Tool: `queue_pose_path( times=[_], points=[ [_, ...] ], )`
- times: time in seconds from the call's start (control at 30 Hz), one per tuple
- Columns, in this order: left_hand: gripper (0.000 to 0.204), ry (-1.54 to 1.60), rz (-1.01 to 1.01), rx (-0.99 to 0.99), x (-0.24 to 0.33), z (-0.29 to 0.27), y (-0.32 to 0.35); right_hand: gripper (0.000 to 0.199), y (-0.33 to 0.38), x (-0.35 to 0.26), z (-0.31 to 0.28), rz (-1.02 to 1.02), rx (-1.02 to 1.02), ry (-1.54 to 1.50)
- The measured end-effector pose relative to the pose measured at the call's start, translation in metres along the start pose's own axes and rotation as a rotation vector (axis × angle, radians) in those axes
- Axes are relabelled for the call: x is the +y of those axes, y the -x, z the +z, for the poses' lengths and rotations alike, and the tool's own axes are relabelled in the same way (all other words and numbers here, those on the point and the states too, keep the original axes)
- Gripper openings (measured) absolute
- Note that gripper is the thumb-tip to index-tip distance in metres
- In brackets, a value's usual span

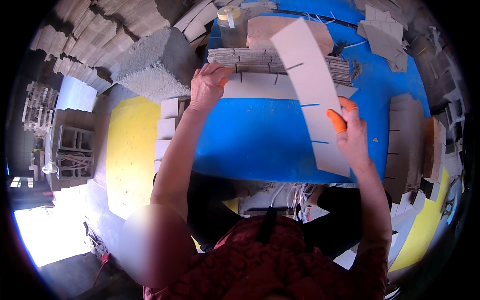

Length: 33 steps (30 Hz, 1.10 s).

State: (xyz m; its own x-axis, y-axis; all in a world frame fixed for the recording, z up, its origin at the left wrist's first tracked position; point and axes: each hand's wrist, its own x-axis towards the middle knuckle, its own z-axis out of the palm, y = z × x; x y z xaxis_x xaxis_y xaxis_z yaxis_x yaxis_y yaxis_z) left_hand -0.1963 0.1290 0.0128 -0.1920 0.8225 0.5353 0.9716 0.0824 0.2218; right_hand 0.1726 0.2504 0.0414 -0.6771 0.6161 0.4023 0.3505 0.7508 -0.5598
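Note:
A long pale cardboard strip [310,82] with several slots cut into one edge is raised, tilted, over the blue tabletop [240,145]. My right hand [351,132] pinches its side near the lower end, with orange covers on the thumb and a finger. Another slotted cardboard strip [260,86] lies across the table. At its left end my left hand [210,85] is closed on it, an orange cover showing on the thumb. Directly behind lies a stack of cardboard strips [250,60], seen edge-on, partly hidden by the raised strip.
A clear jar with a yellow lid [230,22] stands at the back, beside a brown board [260,32]. A rough grey block [155,65] sits left of the table. More slotted strips [400,145] are stacked at the right edge. Loose cardboard pieces [382,32] lie far right.

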Motion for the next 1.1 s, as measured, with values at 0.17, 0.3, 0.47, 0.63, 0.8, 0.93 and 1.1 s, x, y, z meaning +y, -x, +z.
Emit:
queue_pose_path(
  times=[0.17,0.3,0.47,0.63,0.8,0.93,1.1],
  points=[
    [0.015,0.511,-0.206,-0.257,0.070,-0.021,0.022,0.068,-0.022,-0.055,0.017,-0.288,0.130,-0.050],
    [0.011,0.518,-0.168,-0.193,0.114,-0.022,0.046,0.066,-0.028,-0.063,0.025,-0.388,0.216,-0.031],
    [0.017,0.543,-0.025,-0.036,0.140,-0.017,0.062,0.065,-0.027,-0.071,0.041,-0.417,0.268,-0.019],
    [0.017,0.469,0.117,-0.007,0.154,-0.016,0.073,0.061,-0.015,-0.066,0.051,-0.353,0.227,-0.014],
    [0.018,0.474,0.096,-0.107,0.159,-0.010,0.083,0.063,-0.010,-0.055,0.055,-0.359,0.199,-0.006],
    [0.020,0.453,0.039,-0.101,0.146,-0.004,0.078,0.069,-0.005,-0.063,0.034,-0.250,0.123,-0.106],
    [0.016,0.492,0.033,-0.019,0.146,0.001,0.078,0.068,-0.004,-0.056,0.033,-0.192,0.202,-0.027]
  ],
)
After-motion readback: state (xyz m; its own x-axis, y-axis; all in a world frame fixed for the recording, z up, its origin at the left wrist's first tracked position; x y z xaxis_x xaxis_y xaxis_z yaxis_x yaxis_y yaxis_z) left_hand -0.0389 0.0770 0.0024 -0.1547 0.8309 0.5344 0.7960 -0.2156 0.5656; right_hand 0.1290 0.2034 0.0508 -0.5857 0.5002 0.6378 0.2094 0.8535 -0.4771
